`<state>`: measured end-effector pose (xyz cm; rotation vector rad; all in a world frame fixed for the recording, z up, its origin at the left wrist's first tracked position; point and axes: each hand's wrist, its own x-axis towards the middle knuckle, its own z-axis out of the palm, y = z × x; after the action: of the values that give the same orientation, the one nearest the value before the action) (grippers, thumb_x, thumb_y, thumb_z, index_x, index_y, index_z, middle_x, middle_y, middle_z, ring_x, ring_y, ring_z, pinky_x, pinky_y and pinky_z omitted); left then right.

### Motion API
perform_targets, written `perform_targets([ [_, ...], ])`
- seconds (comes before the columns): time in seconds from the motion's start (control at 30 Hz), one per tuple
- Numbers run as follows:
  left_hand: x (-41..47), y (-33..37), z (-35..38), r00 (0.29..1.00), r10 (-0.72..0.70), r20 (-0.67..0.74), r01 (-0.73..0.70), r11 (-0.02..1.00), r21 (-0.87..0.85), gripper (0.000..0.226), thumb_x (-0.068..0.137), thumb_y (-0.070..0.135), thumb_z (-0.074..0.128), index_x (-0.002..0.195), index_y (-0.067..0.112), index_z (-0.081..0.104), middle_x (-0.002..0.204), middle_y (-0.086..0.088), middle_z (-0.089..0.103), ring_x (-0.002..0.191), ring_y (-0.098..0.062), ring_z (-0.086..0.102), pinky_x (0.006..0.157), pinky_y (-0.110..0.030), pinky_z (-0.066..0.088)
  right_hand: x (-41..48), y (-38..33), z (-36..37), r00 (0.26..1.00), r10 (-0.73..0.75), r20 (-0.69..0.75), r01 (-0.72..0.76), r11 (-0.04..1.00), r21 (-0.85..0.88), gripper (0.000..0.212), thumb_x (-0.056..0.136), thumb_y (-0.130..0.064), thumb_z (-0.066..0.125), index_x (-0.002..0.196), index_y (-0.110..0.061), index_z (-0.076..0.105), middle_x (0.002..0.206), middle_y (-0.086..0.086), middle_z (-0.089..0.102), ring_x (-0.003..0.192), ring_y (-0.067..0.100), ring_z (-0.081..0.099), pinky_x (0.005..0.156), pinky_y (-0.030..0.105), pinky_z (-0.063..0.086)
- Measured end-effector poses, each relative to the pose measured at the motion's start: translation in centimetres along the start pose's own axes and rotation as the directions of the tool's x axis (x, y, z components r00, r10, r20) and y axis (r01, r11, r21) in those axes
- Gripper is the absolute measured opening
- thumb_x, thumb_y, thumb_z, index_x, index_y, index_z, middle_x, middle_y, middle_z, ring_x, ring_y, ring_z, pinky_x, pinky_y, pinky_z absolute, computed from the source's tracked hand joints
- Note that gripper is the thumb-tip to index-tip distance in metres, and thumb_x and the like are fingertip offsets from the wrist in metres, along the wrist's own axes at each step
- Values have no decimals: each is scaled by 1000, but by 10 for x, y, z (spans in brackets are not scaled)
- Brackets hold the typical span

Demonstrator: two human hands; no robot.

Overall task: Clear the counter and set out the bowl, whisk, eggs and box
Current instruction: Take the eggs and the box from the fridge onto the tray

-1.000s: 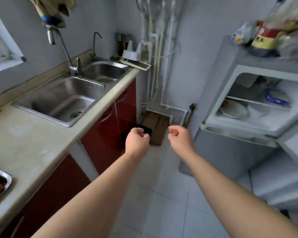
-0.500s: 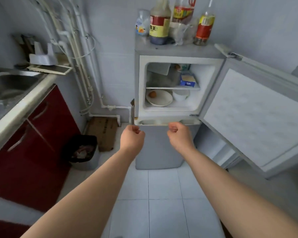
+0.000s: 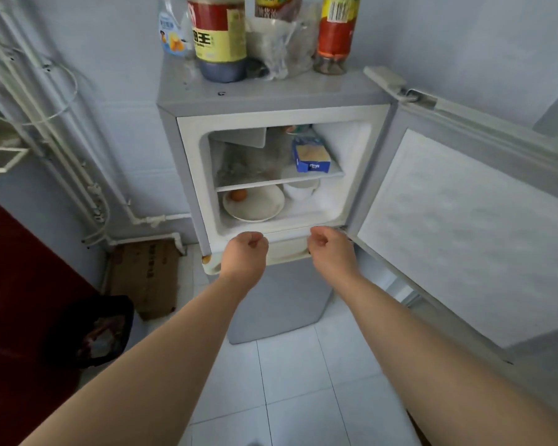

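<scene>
A small grey fridge (image 3: 271,98) stands ahead with its upper door (image 3: 464,233) swung open to the right. On its lower shelf a white plate (image 3: 258,209) holds one brown egg (image 3: 238,195), with a small white bowl (image 3: 300,189) beside it. A blue and yellow box (image 3: 311,156) lies on the upper shelf at the right. My left hand (image 3: 245,254) and my right hand (image 3: 331,249) hover just below the compartment's front edge, both curled into loose fists with nothing in them. No whisk is in sight.
Several sauce bottles (image 3: 219,37) and a plastic bag (image 3: 281,43) crowd the fridge top. White pipes (image 3: 62,133) run down the left wall. A flat cardboard box (image 3: 145,275) and a black bin (image 3: 94,329) sit on the floor beside the red cabinet (image 3: 10,284).
My view has swung right from the sink and counter to the open fridge and come closer. Both fists have stayed out in front, now near the compartment's lower edge.
</scene>
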<state>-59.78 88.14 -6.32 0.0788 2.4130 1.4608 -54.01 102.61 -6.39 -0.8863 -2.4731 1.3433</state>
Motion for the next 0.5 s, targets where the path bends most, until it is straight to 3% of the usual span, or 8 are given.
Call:
perform_targets([
  [0.03,11,-2,3,1000,7,22,-8,999,31,22,95,21,46,94,11,66,69,3,54,63,-19,45,41,-13,31,10,1,2,1000,13,4,-13,1000,12,37,95,-21,51,130,-12,56,130,6,59,114,20,57,89,23,41],
  [0.07,21,-4,6,999,8,42,-11,998,56,24,95,22,46,101,10,66,75,2,60,66,-18,47,44,-12,33,20,3,5,1000,24,6,-25,1000,19,38,94,-22,51,131,-12,55,131,6,58,115,20,57,93,26,43],
  [0.13,46,-8,14,998,4,57,-11,992,123,33,96,25,47,125,12,59,110,-3,66,84,-19,55,62,-20,42,44,8,13,999,40,12,-40,999,21,39,94,-24,51,131,-14,55,132,5,58,115,21,57,98,32,45],
  [0.23,76,-14,22,999,27,33,-33,979,202,39,97,25,47,133,12,53,134,-5,57,113,-24,56,86,-29,45,75,14,26,999,50,13,-50,999,8,39,95,-22,52,132,-13,54,134,4,57,118,21,55,99,29,43],
  [0.37,127,-23,34,997,72,-5,-66,941,331,42,98,21,44,139,13,46,143,-7,45,124,-26,50,99,-29,38,125,25,50,999,38,38,-38,999,0,42,96,-20,50,137,-12,50,136,5,55,120,21,54,99,28,40],
  [0.5,187,-39,46,982,187,-13,-159,870,467,46,93,13,42,139,10,43,149,-13,33,127,-35,43,108,-41,37,173,35,77,999,-3,51,4,1000,-28,34,96,-18,48,127,-5,55,111,6,59,103,25,55,89,29,42],
])
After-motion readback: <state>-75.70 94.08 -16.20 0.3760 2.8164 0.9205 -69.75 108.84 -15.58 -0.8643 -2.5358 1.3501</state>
